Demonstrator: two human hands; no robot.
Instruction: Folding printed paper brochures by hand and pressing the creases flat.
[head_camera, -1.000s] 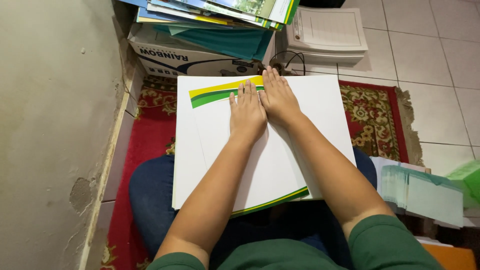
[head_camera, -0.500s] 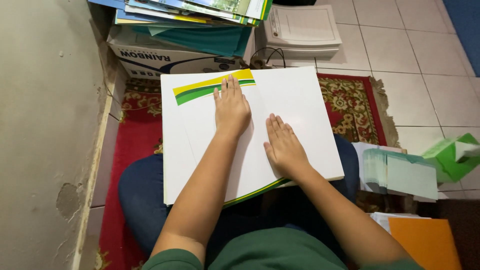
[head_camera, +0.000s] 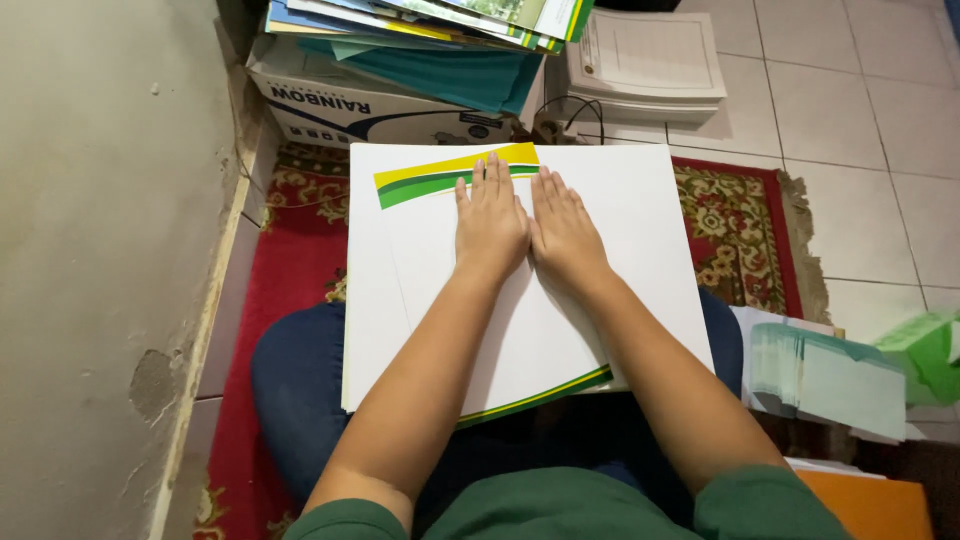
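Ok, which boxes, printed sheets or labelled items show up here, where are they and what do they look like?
Cardboard box: top left by the wall, white with dark print, folders piled on it.
Printed paper stack: top centre on the tiles, white.
White sheet: on the lap under both hands, yellow-green corner band.
Pale green slips: right edge, stacked.

**Around the lap: rug, box, stacks and tiles**

A red patterned rug (head_camera: 745, 225) covers the floor from nine to three o'clock. At twelve o'clock a white cardboard box (head_camera: 350, 110) carries a pile of teal and blue folders (head_camera: 440, 45). At one o'clock sits a stack of white printed sheets (head_camera: 645, 60) on pale floor tiles (head_camera: 860, 110). At four o'clock lies a bundle of pale green slips (head_camera: 830, 375), with an orange folder (head_camera: 865, 505) at five. A grey plastered wall (head_camera: 100, 250) fills nine o'clock.
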